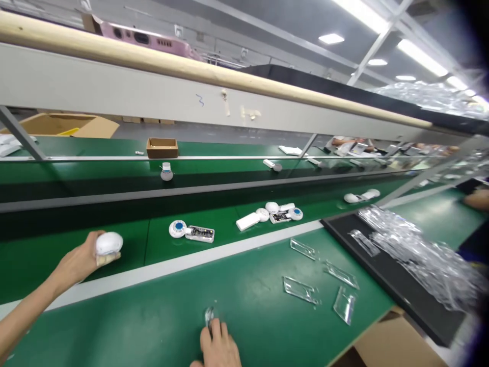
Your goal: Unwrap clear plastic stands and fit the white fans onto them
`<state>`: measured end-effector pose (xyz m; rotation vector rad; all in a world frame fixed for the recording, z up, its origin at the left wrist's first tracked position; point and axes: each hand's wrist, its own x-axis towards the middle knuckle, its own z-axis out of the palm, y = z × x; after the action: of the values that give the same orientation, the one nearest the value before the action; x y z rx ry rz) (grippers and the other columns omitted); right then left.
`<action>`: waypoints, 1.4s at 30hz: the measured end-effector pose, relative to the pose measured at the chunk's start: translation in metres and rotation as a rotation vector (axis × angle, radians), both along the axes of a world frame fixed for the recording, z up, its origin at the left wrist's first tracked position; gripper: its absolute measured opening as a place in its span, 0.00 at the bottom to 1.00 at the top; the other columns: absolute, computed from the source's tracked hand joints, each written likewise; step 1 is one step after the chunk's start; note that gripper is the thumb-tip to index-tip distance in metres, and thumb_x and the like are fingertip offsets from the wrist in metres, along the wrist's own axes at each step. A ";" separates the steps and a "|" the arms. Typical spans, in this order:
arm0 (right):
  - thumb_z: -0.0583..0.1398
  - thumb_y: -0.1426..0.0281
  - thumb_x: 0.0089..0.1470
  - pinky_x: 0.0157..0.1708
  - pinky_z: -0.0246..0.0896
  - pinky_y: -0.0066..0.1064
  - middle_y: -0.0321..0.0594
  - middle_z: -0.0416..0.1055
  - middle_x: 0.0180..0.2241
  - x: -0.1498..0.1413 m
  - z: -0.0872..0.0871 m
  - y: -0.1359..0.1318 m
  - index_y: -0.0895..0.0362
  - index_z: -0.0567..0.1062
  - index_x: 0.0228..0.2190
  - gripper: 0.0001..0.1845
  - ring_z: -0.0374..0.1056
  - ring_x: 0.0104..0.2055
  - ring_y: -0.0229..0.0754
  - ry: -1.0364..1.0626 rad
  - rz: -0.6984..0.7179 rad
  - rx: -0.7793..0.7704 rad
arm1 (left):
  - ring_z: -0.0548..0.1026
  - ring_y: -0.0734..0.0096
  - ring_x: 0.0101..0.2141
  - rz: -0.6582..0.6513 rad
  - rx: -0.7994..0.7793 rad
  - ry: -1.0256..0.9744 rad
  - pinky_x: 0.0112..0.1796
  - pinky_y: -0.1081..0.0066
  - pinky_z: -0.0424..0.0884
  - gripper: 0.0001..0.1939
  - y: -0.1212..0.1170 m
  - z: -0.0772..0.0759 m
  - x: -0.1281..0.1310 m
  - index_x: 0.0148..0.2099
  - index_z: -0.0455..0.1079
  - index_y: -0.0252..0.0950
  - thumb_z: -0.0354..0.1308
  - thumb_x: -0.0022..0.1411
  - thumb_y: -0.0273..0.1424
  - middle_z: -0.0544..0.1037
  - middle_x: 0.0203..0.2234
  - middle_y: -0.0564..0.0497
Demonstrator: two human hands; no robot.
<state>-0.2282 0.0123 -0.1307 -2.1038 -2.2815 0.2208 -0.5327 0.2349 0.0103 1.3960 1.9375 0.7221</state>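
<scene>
Currently, left grip point(78, 262): fingers curled closed around a white egg-shaped plastic housing point(109, 243), held over a green conveyor belt point(49, 260). Right grip point(218, 344): fingertips point(214, 329) pinched together on a small clear plastic tray point(209, 317), just above the green table point(153, 321). At 2 o'clock from it lie four loose clear plastic trays point(300, 290); farther out at 2 o'clock, a black board point(385, 278) bears a heap of clear plastic trays point(416, 250). At 12 o'clock on the belt: a white disc with a blue centre point(178, 229) and a circuit board point(199, 234).
</scene>
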 end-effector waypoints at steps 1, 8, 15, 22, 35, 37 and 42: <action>0.63 0.72 0.40 0.28 0.69 0.41 0.49 0.72 0.36 0.010 0.006 0.000 0.54 0.71 0.33 0.13 0.71 0.36 0.55 0.063 -0.009 -0.003 | 0.71 0.48 0.30 -0.005 0.044 0.003 0.37 0.52 0.65 0.34 -0.006 0.009 0.009 0.42 0.66 0.43 0.71 0.27 0.29 0.72 0.26 0.52; 0.43 0.69 0.61 0.26 0.65 0.26 0.37 0.72 0.32 0.072 0.080 0.017 0.52 0.57 0.56 0.22 0.70 0.28 0.38 0.811 -0.289 0.028 | 0.75 0.58 0.35 0.110 -0.081 -1.051 0.36 0.63 0.69 0.31 -0.060 0.014 0.122 0.47 0.64 0.40 0.67 0.42 0.46 0.75 0.36 0.47; 0.56 0.66 0.54 0.36 0.67 0.36 0.43 0.68 0.42 0.028 0.150 0.041 0.52 0.61 0.55 0.27 0.70 0.39 0.47 0.547 -0.198 0.169 | 0.75 0.64 0.33 0.011 -0.212 -1.119 0.33 0.69 0.68 0.30 -0.102 0.015 0.210 0.49 0.63 0.38 0.63 0.47 0.47 0.75 0.35 0.48; 0.55 0.68 0.55 0.34 0.68 0.41 0.47 0.65 0.38 0.032 0.138 0.044 0.55 0.63 0.56 0.26 0.66 0.39 0.51 0.427 -0.161 0.218 | 0.72 0.66 0.35 -0.001 -0.163 -0.901 0.34 0.69 0.67 0.33 -0.118 0.031 0.231 0.51 0.62 0.40 0.64 0.46 0.49 0.73 0.40 0.47; 0.58 0.67 0.56 0.45 0.63 0.41 0.40 0.66 0.41 0.070 0.143 0.041 0.40 0.53 0.60 0.33 0.65 0.44 0.47 0.634 -0.022 0.199 | 0.72 0.54 0.46 -0.041 -0.330 -1.103 0.44 0.65 0.70 0.31 -0.136 0.016 0.256 0.48 0.70 0.35 0.68 0.43 0.44 0.76 0.43 0.43; 0.55 0.66 0.57 0.45 0.62 0.39 0.40 0.66 0.44 0.073 0.142 0.045 0.42 0.59 0.57 0.27 0.65 0.46 0.46 0.696 -0.107 0.216 | 0.71 0.51 0.48 -0.018 -0.329 -0.990 0.42 0.62 0.71 0.30 -0.141 0.011 0.261 0.49 0.69 0.36 0.66 0.45 0.45 0.76 0.44 0.42; 0.41 0.62 0.61 0.33 0.63 0.31 0.41 0.71 0.26 0.087 0.122 0.068 0.57 0.73 0.26 0.26 0.69 0.30 0.42 0.994 -0.632 0.236 | 0.69 0.46 0.50 -0.009 -0.134 -0.744 0.46 0.56 0.69 0.26 -0.137 -0.006 0.274 0.41 0.73 0.40 0.67 0.39 0.45 0.77 0.41 0.45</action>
<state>-0.1412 0.0806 -0.0084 -1.8309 -0.9996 0.7134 -0.2588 0.0976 0.0042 0.8719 1.3555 0.9240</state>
